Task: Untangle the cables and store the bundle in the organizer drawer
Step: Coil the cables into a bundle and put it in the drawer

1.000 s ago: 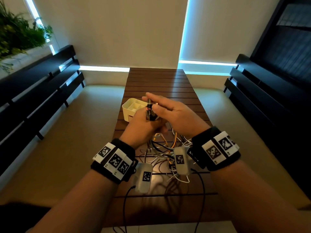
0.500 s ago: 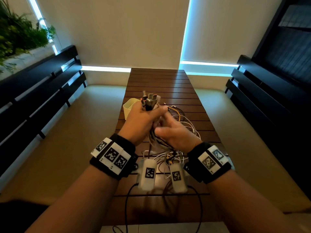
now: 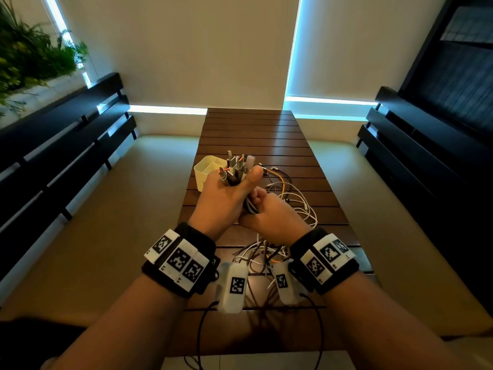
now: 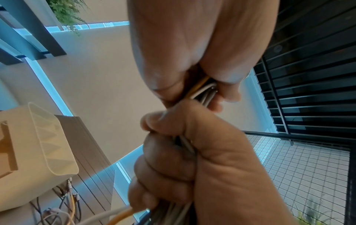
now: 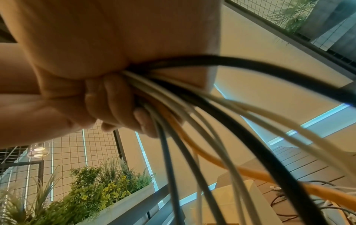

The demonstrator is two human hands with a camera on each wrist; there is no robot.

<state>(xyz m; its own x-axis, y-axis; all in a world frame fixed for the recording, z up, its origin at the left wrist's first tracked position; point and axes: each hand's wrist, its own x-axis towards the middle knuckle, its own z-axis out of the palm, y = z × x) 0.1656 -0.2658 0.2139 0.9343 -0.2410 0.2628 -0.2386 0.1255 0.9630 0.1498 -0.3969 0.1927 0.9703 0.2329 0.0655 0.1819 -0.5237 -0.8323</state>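
My left hand (image 3: 226, 193) is raised over the table and grips a bunch of cable plugs (image 3: 236, 168) that stick up above the fist. Just below it, my right hand (image 3: 269, 214) is wrapped round the same cable bundle (image 5: 192, 115) of white, black and orange leads. The loose ends (image 3: 290, 193) trail right and down onto the wooden slatted table (image 3: 253, 134), and more tangle (image 3: 264, 255) lies between my wrists. The cream organizer box (image 3: 206, 169) stands behind my left hand, partly hidden by it. In the left wrist view the right hand (image 4: 202, 159) sits under the left fingers.
The table is narrow, with cream bench cushions (image 3: 106, 209) on both sides and dark slatted backrests (image 3: 53, 145) beyond. A planter with greenery (image 3: 29, 54) stands at the upper left. Black sensor leads (image 3: 202, 332) hang from my wrists near the front edge.
Both hands have gathered the cables into one bundle. The right hand dropped from beside the plugs to grip the leads below the left fist, and the left hand rose slightly.
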